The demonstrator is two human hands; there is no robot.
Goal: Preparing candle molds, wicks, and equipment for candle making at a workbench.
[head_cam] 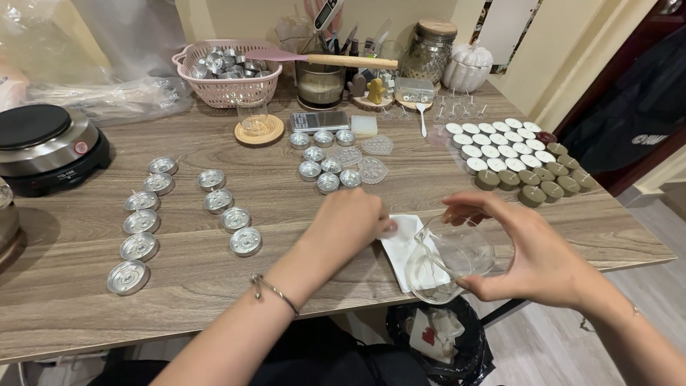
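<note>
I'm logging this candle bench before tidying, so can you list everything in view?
Empty round silver metal tealight cups: ten, two columns, table left.
Pink plastic basket of metal cups: one, back left.
Black and silver hotplate: one, far left.
Filled tealights, white and olive: many, in rows, right.
Small silver cups and clear moulds: a cluster, centre.
Clear glass on round wooden coaster: one, back centre.
White tissue: one, front edge.
Clear glass measuring jug: one, front right.
Left hand: on the tissue.
Right hand: gripping the jug.
</note>
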